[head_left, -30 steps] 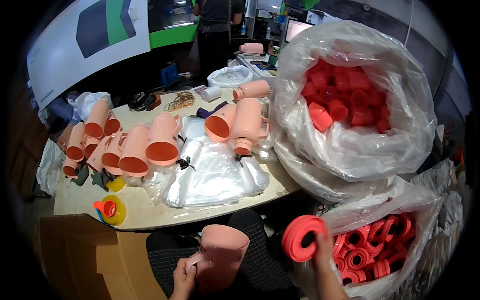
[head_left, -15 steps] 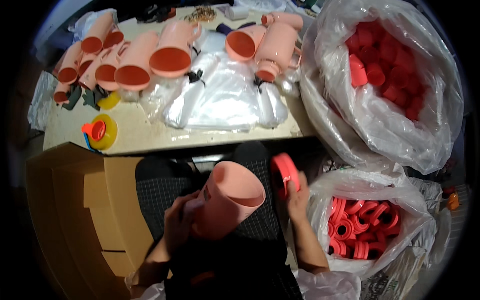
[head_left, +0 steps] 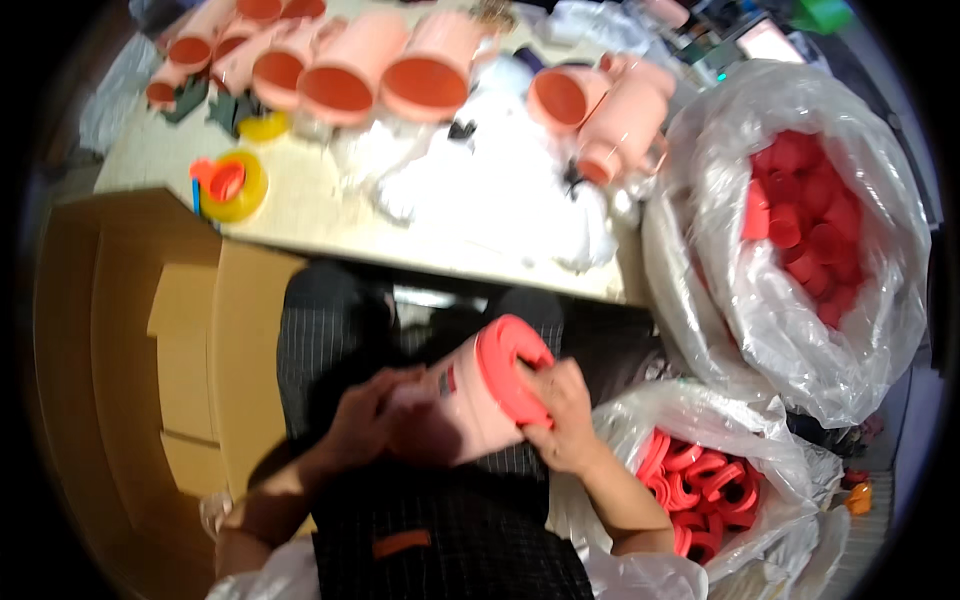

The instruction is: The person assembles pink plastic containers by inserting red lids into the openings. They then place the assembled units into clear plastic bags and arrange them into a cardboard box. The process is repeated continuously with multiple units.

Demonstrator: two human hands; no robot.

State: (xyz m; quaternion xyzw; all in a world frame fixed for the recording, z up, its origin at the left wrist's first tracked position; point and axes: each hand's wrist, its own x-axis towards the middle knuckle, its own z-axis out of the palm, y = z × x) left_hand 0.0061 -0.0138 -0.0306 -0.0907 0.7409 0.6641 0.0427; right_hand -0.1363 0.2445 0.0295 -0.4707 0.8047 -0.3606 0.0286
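A pink tumbler (head_left: 435,420) lies tilted above my lap, its mouth toward the upper right. My left hand (head_left: 365,415) is wrapped round its lower body. At the mouth sits a round red lid (head_left: 503,365) with an opening in its middle. My right hand (head_left: 563,412) grips the lid's right edge, fingers over the opening and thumb below. Whether the lid is fully seated cannot be made out. More red lids (head_left: 700,485) fill a plastic bag by my right arm.
An open cardboard box (head_left: 190,350) stands at my left. Pink tumblers (head_left: 425,80), clear plastic bags (head_left: 500,190) and a yellow tape roll (head_left: 240,190) lie on the table (head_left: 330,220). A large bag (head_left: 690,220) of red cups (head_left: 810,220) stands at the far right.
My right hand has brought the red lid left onto the tumbler's mouth, which was uncovered before. The whole view has shifted, with the table contents now further right and higher.
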